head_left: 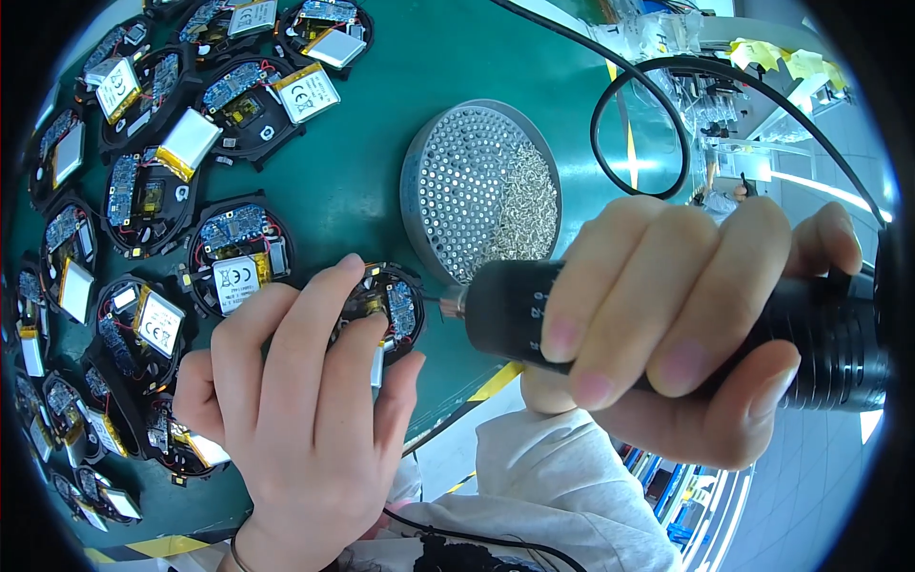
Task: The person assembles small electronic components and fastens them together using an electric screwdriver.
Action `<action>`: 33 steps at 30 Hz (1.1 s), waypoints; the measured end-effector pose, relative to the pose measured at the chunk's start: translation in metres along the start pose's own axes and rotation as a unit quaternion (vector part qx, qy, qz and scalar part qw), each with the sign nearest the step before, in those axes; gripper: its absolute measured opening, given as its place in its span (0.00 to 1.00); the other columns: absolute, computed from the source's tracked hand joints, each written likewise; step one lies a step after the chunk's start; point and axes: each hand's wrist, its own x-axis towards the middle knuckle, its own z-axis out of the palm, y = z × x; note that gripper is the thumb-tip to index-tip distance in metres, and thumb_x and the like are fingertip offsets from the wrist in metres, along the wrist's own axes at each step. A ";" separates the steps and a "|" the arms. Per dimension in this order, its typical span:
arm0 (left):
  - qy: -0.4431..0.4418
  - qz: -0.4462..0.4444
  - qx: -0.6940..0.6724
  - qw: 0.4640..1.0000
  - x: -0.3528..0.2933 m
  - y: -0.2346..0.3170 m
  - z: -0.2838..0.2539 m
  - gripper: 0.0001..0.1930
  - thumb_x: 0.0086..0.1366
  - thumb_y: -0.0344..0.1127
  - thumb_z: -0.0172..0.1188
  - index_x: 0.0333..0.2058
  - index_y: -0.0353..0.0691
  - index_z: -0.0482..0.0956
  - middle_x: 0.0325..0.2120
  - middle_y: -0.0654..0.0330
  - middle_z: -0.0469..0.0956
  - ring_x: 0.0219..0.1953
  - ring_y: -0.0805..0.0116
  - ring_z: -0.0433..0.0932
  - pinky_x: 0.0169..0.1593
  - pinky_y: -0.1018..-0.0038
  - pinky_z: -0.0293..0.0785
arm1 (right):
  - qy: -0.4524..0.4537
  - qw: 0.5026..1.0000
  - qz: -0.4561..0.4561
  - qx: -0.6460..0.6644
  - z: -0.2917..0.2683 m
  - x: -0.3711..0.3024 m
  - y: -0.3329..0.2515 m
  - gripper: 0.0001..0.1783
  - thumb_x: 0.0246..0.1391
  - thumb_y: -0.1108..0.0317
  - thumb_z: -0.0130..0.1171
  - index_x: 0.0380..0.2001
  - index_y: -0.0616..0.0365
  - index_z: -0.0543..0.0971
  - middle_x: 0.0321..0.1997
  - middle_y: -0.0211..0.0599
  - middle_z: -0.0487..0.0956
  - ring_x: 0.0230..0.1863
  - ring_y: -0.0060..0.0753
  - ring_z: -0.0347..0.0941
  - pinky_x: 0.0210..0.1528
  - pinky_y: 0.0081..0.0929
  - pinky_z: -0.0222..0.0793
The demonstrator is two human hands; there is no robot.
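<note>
My right hand (681, 315) is wrapped round a black electric screwdriver (510, 310), which lies nearly level in the picture. Its thin bit points left, with the tip by the edge of a round black housing (405, 303); whether it touches cannot be made out. My left hand (310, 419) grips this housing, its fingertips and thumb on the near and left side, covering much of it. A blue circuit board shows on the housing's right part, and a bit of a silver battery by my thumb. Above it sits a round grey tray (412, 205) of small silver screws, heaped on its right half.
Several similar open housings (243, 105) with blue boards, red wires and silver batteries (189, 141) crowd the left of the green table (381, 57). A black cable (596, 133) loops at the upper right. Yellow-black tape (496, 381) marks the near table edge.
</note>
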 end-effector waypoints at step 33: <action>0.020 0.005 0.101 0.995 0.000 0.014 0.007 0.12 0.49 0.35 0.65 0.32 0.40 0.77 0.48 0.60 0.75 0.49 0.58 0.72 0.55 0.57 0.53 | 0.044 0.990 -0.077 -0.106 0.004 0.015 0.030 0.24 0.62 0.66 0.44 0.59 0.60 0.58 0.26 0.35 0.69 0.15 0.27 0.67 0.17 0.28 0.67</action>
